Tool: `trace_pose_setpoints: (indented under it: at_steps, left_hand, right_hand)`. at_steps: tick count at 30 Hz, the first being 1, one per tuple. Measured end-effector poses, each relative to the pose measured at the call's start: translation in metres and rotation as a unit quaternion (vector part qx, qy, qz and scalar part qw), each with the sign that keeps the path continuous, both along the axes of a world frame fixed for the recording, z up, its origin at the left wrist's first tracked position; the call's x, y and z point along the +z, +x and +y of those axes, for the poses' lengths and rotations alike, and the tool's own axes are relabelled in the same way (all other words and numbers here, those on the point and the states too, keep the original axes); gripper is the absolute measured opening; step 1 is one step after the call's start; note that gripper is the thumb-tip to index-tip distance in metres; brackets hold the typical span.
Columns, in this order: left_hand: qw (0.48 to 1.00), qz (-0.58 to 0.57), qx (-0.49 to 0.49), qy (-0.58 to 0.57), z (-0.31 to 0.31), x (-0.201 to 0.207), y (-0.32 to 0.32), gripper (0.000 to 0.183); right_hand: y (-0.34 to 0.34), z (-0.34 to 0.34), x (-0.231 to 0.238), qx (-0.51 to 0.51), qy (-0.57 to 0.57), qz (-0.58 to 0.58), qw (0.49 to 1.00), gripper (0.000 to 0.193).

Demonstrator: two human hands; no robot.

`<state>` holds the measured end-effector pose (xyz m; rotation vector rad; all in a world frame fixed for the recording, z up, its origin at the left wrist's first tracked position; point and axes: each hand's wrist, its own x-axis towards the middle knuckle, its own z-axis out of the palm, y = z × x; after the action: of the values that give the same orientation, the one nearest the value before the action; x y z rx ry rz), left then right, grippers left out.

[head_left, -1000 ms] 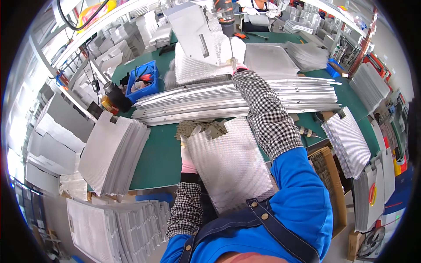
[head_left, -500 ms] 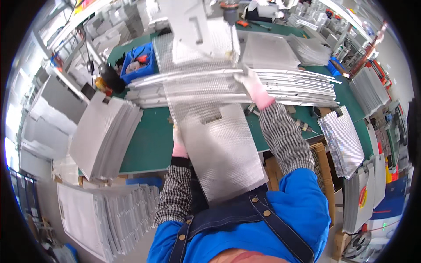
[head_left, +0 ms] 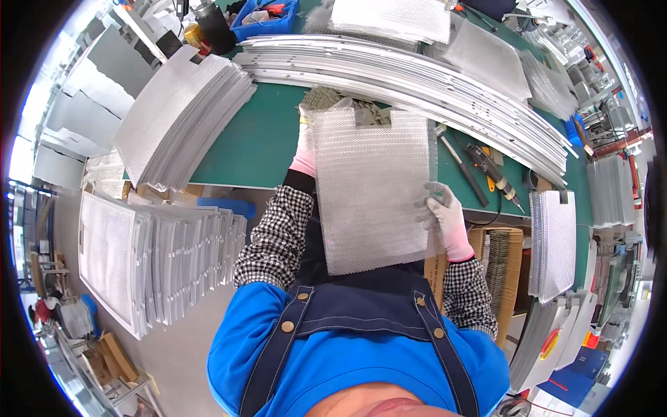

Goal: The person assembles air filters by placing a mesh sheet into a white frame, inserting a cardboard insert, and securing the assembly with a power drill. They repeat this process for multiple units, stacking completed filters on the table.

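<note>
A silvery perforated mesh sheet (head_left: 368, 194), with a rectangular notch in its far edge, is held in front of my body, over the table's near edge. A sliver of a second layer seems to show along its right side. My left hand (head_left: 306, 142), in a pale glove with a pink cuff, closes on the sheet's far left edge; some fingers are hidden behind it. At the lower right edge, my gloved right hand (head_left: 448, 219) grips with the thumb on top. A crumpled grey-green bundle (head_left: 323, 98) lies just beyond the notch.
Long metal strips (head_left: 333, 62) lie across the green table (head_left: 233, 139). Mesh stacks stand at left (head_left: 167, 118) and right (head_left: 552, 243). A power screwdriver (head_left: 490, 167) and a black-handled tool (head_left: 469, 177) lie right. Framed panels (head_left: 111, 257) lean lower left; a cardboard box (head_left: 514, 264) stands lower right.
My right hand has come back from over the metal strips to the sheet's near right edge. The blurred mesh that stretched across the strips no longer lies there. My view has tilted down.
</note>
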<state>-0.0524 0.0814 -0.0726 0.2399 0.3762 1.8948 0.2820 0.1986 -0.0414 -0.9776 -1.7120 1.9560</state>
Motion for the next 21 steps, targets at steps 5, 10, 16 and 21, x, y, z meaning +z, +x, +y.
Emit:
trace_pose_setpoints:
  at_steps: [5,10,16,21]
  left_hand:
    - [1.0,-0.017,-0.005,0.021,-0.006,0.023,0.011,0.113]
    - [0.999,0.037,0.014,-0.011,-0.004,0.017,0.01,0.113]
    - [0.996,0.066,0.04,-0.046,-0.007,0.012,0.01,0.102]
    - [0.993,0.058,0.066,-0.078,-0.007,0.01,0.006,0.095]
  right_hand:
    - [0.0,0.003,-0.003,0.002,0.009,-0.019,1.0,0.043]
    - [0.003,0.004,-0.008,0.004,0.032,-0.024,0.999,0.042]
    - [0.001,-0.007,0.026,0.037,-0.009,-0.075,0.996,0.041]
    - [0.006,0.078,0.071,0.108,0.22,-0.168,0.955,0.038]
